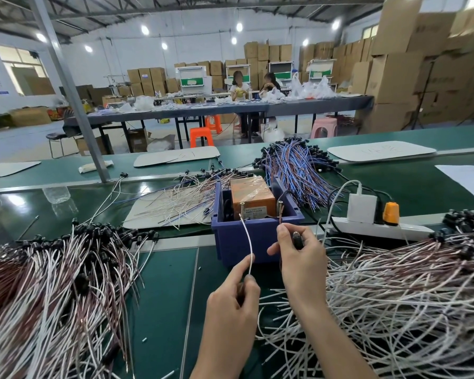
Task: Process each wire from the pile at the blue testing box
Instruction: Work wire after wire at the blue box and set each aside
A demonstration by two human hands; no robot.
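The blue testing box [241,239] stands at the middle of the green bench, with an orange unit [251,196] inside and two upright screw posts at its front rim. My left hand [234,296] pinches a white wire [247,242] whose bare tip touches the left post. My right hand [301,258] grips the black sensor end of the same piece and pinches a brown wire [281,218] up to the right post. A big pile of white and brown wires [394,296] lies to the right.
A second heap of wires with black heads [52,283] lies on the left. Loose wires rest on a grey mat [170,203] behind the box, blue and brown ones [298,170] farther back. A white power strip [378,228] with plugs sits right of the box.
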